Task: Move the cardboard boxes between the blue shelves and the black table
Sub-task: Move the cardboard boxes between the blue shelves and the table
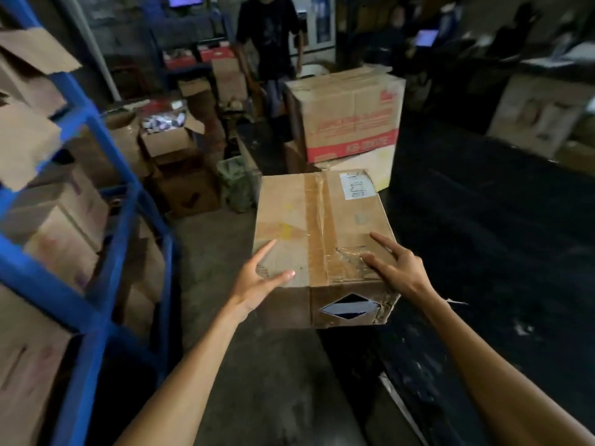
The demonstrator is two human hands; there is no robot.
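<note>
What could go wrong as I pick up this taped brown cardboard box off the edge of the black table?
The taped brown cardboard box overhangs the black table edge, and both the left hand and right hand lie open on top, gripping nothing, so it may tip or slide off. Its crushed near corner could buckle under a grip. Another person and floor boxes crowd the aisle by the blue shelves.

The closest box point(318, 233) is plain tan cardboard with a glossy brown tape strip down the middle, a white label with dark print, and a black-and-white diamond sticker on its front. The bigger box point(351, 114) behind it is tan too, with red lettering and a red band. Shelves point(96, 194) are bright blue, bench point(483, 236) is black.
</note>
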